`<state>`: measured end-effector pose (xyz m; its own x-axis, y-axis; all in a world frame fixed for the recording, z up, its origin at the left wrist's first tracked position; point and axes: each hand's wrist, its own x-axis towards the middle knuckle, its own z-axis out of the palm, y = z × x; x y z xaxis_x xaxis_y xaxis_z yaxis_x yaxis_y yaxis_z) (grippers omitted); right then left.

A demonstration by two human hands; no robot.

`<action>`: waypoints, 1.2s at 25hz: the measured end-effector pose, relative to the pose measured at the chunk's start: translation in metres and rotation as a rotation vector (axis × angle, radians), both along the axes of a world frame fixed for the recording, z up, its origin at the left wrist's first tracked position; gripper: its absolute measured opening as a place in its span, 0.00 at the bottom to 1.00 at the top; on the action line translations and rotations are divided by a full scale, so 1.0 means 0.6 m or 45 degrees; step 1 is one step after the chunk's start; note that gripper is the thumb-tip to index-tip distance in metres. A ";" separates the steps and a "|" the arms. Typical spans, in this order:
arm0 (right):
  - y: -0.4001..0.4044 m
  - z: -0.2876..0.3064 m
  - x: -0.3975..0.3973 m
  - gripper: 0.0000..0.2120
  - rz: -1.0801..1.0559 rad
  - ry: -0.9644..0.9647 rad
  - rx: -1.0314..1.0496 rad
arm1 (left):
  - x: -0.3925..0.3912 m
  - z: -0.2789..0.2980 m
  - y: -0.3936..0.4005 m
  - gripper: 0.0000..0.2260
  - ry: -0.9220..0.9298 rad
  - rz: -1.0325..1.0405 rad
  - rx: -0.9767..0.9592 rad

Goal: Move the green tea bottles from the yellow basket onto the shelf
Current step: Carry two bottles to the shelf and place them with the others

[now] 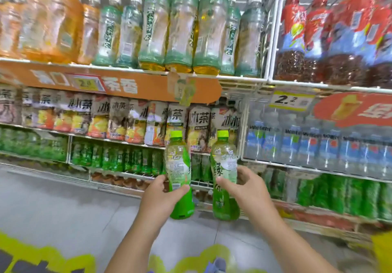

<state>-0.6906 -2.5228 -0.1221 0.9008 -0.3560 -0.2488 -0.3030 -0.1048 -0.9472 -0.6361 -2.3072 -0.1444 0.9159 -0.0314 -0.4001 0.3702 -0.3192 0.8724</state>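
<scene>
I see bright, even store light with hardly any shadows; motion blur smears the whole view, worst at the edges, where the wide lens bends the shelf (135, 69) lines.

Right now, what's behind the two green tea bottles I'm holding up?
Behind the left bottle and right bottle stand iced tea bottles and, lower, a green bottle row. The shelf section directly behind them is covered, so any free slot is hidden.

Both bare forearms are stretched forward and up, the left hand (159, 194) and the right hand (246, 190) each being curled, thumb in front, around an upright bottle's middle.
</scene>
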 end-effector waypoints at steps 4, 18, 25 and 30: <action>0.026 -0.105 0.027 0.13 -0.022 0.091 -0.013 | 0.031 -0.102 0.009 0.23 0.153 -0.005 0.013; 0.092 -0.494 0.167 0.14 -0.243 0.330 0.009 | 0.216 -0.467 -0.007 0.12 0.235 -0.061 0.088; 0.047 -0.631 0.296 0.14 -0.365 0.362 -0.119 | 0.320 -0.606 -0.049 0.35 0.009 -0.054 0.406; 0.030 -0.693 0.379 0.32 -0.313 0.447 -0.216 | 0.397 -0.663 -0.093 0.32 -0.053 -0.189 0.544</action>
